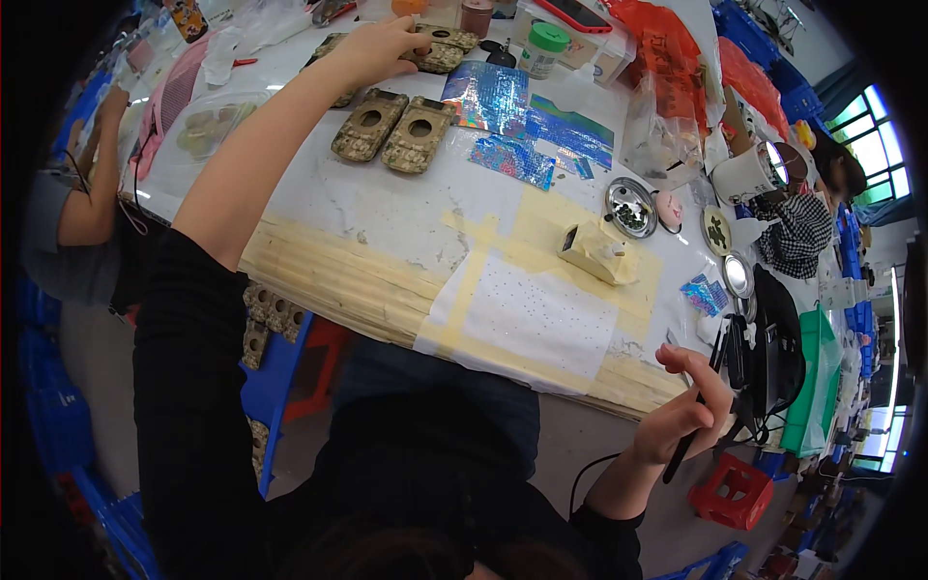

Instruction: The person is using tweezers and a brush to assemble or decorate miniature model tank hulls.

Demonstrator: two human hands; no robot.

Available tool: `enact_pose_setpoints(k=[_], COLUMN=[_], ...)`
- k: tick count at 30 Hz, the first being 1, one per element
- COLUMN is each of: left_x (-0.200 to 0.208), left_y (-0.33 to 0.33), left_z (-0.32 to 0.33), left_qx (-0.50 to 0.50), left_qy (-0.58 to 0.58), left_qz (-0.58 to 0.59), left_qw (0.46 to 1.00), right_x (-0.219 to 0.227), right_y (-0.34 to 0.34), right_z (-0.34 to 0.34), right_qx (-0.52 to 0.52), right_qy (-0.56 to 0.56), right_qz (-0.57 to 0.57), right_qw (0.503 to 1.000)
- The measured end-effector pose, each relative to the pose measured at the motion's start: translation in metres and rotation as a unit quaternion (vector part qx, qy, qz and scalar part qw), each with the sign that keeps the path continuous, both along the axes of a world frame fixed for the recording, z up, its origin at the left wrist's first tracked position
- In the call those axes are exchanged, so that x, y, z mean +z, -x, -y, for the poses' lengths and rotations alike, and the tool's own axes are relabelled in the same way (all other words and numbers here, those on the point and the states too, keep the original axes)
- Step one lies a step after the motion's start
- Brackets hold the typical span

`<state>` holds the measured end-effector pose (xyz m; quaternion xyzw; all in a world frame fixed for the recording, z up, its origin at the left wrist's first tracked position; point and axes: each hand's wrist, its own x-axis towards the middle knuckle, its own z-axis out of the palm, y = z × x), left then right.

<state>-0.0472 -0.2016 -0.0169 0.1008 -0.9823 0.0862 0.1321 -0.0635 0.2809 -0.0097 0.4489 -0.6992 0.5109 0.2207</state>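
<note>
My left hand [377, 50] reaches to the far side of the table, its fingers apart at the near end of a camouflage-patterned plastic shell [440, 60]. Whether the fingertips press on that shell is hard to tell. Two similar shells [370, 124] with round holes lie side by side nearer to me, right of my forearm. Held at the table's front right edge, my right hand [684, 411] is closed around black tweezers [682, 454]. Left of it, a white sheet [536, 314] dotted with tiny specks is taped down.
Shiny blue sheets [488, 97] lie mid-table. A tape-wrapped block [594, 253] stands behind the white sheet, near a round metal dish [630, 208] of small dark bits. Farther back are a green-lidded jar [543, 50] and red bags [667, 58]. Another person's arm [97, 164] shows at left.
</note>
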Motion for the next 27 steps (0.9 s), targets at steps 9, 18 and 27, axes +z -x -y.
enact_pose_setpoints(k=[9,18,27], left_x=[0.044,0.081,0.052], left_y=[-0.016,-0.069,-0.055], left_z=[-0.076,-0.209,-0.234], left_qx=[-0.194,-0.438,-0.325], left_qy=[-0.093,-0.203,-0.803], left_qz=[-0.075,-0.031,-0.118], left_qw=[0.974,0.875,0.485], right_x=[0.015,0.033,0.034], right_y=[0.005,-0.006,0.007], right_z=[0.022,0.064,0.064], right_qx=[0.055,0.141,0.198], right_qy=[-0.039,-0.101,0.072], right_qz=[-0.003,-0.038,0.095], right_qw=[0.998,0.984,0.973])
